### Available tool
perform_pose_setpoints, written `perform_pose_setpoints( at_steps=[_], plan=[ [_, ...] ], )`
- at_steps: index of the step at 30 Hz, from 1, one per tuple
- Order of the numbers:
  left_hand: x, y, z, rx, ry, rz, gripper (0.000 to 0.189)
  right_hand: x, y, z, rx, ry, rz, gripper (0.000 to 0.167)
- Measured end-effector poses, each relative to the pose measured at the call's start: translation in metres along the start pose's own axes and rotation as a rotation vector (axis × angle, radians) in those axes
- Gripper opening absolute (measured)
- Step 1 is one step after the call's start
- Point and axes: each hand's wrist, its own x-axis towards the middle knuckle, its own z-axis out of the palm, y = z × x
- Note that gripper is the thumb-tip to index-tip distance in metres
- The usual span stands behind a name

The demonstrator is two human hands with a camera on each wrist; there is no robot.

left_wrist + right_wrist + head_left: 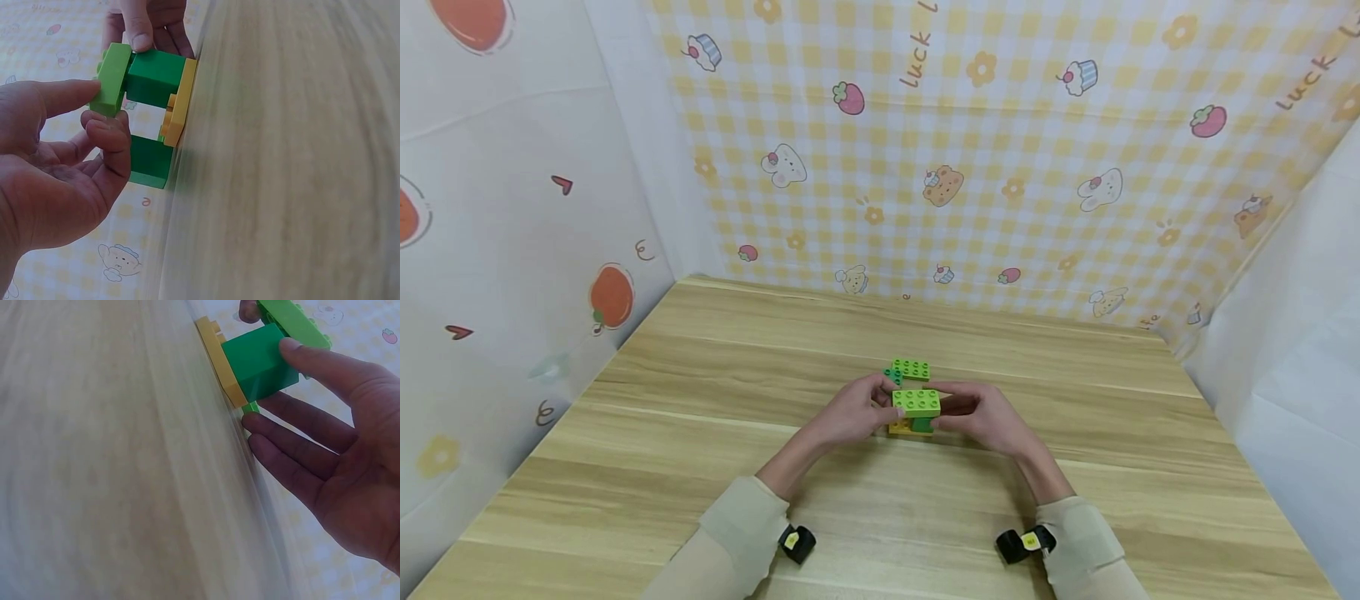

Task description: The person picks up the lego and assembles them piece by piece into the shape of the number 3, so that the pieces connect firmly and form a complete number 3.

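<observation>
A lime green brick [916, 403] with studs on top sits over a dark green brick [922, 424], overlapping it at one end. Under them, flat on the table, lies a thin yellow brick [182, 103] with bare studs at its left end. My left hand [856, 408] pinches the left end of the lime brick between thumb and fingers. From the right, my right hand [988, 417] holds the dark green brick, its thumb at the upper edge in the right wrist view and its other fingers behind. Just behind stand another dark green brick [150, 164] and a second lime brick [912, 368].
The bricks stand near the middle of a wood-grain table [715, 358]. A patterned cloth [895, 167] hangs along the back edge, with white cloth [520, 200] on the left side. Both wrists carry black camera mounts.
</observation>
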Motion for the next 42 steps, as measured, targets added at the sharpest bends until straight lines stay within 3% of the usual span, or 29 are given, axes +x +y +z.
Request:
perform_pose_setpoints(
  at_steps=[29, 42],
  plan=[
    [0.0003, 0.0009, -0.0031, -0.011, -0.035, -0.006, 0.032, -0.0017, -0.0044, -0.0019, 0.007, -0.001, 0.062, 0.044],
    [0.0026, 0.0017, -0.0023, 0.013, -0.015, -0.011, 0.035, -0.0013, -0.0067, -0.0043, -0.017, -0.005, 0.059, 0.041]
  ],
)
